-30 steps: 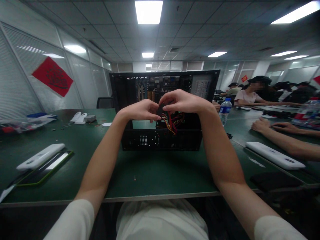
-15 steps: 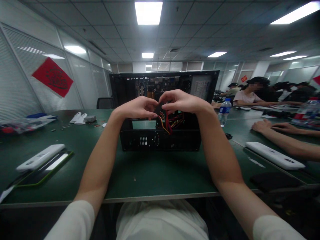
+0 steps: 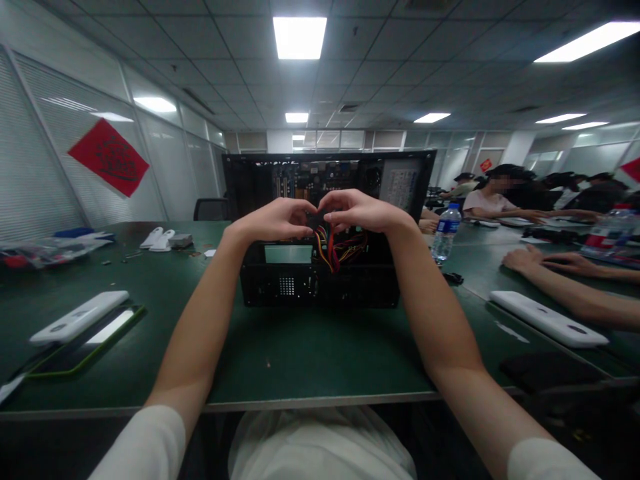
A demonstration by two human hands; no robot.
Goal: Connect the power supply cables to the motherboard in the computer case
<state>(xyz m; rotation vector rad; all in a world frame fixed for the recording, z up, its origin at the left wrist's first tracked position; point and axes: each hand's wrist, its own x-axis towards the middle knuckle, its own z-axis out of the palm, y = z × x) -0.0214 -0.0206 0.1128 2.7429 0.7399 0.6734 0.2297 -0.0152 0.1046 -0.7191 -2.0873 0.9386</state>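
An opened black computer case (image 3: 350,285) stands on the green table in front of me, its motherboard and a labelled power supply (image 3: 400,183) showing inside. My left hand (image 3: 281,220) and my right hand (image 3: 357,210) meet at the middle of the case. Between their fingertips they pinch a dark cable connector (image 3: 315,219), partly hidden by the fingers. Red, yellow and black cables (image 3: 331,252) hang down from it in a loop. The fingers of both hands are closed on the connector.
At the left lie a white device (image 3: 80,317) and a green-edged phone (image 3: 90,340). A water bottle (image 3: 447,232) stands right of the case. Another person's hands (image 3: 525,259) rest on the table at the right, by a second white device (image 3: 547,319).
The view has tipped up slightly. My right hand has come a little closer to the left one, and the cable loop has shifted slightly left.
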